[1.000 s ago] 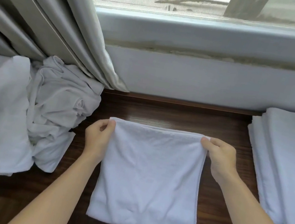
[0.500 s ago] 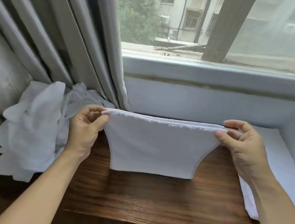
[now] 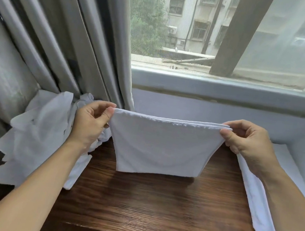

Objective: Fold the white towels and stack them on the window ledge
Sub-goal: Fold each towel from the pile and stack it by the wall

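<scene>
White terry, the half-folded towel (image 3: pixel 162 147) hangs above the wooden ledge (image 3: pixel 152 206) with its layered top corners pinched by left hand (image 3: pixel 89 123) and right hand (image 3: pixel 247 143), seemingly to keep edges aligned before joining the folded stack (image 3: pixel 258 199) on the right.

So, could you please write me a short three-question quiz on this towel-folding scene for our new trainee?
1. True or false: the folded towel lies flat on the wooden ledge.
2. Which hands hold the towel's top corners? A) left only B) right only C) both
3. Fill in: the crumpled, unfolded towels lie to the person's ____.

Key:
1. False; the left hand and right hand hold it hanging, its lower edge at or just above the wood.
2. C.
3. Left; the folded stack is on the right.
</scene>
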The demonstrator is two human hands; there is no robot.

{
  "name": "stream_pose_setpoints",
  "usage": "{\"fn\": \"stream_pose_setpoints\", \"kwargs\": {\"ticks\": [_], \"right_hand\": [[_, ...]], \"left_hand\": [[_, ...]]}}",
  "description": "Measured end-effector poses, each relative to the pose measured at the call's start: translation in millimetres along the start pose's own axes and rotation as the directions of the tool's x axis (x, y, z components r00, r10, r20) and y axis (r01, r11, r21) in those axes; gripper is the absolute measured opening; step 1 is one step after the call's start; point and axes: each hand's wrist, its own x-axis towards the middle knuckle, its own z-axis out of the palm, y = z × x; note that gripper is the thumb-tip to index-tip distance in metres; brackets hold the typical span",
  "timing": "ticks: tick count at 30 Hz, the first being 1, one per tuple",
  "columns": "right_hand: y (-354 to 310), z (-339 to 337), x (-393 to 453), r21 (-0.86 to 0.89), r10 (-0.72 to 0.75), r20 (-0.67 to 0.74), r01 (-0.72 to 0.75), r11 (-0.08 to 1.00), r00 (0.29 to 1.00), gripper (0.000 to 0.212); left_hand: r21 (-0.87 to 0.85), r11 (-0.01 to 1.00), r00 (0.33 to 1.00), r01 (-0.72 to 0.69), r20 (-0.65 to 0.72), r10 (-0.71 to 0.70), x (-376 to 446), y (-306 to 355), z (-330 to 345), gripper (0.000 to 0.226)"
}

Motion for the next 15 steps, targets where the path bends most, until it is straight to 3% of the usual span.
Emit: {"fn": "stream_pose_setpoints", "kwargs": {"ticks": [7, 11, 15], "right_hand": [[8.1, -3.4, 33.0, -0.054, -0.007, 0.01, 0.008, 0.999, 1.0, 0.013], [-1.8, -7.5, 51.5, 0.038, -0.026, 0.007, 0.026, 0.999, 1.0, 0.009], [-21.2, -14.2, 59.7, 0.012, -0.121, -0.046, 0.121, 0.993, 0.992, 0.011]], "left_hand": [[0.043, 0.997, 0.998, 0.058, 0.007, -0.059, 37.8, -1.7, 16.2, 0.013], [0.039, 0.999, 0.999, 0.019, 0.026, -0.02, 56.6, 12.4, 27.4, 0.012], [0.004, 0.998, 0.996, -0.069, 0.055, 0.068, 65.4, 30.5, 28.7, 0.013]]}}
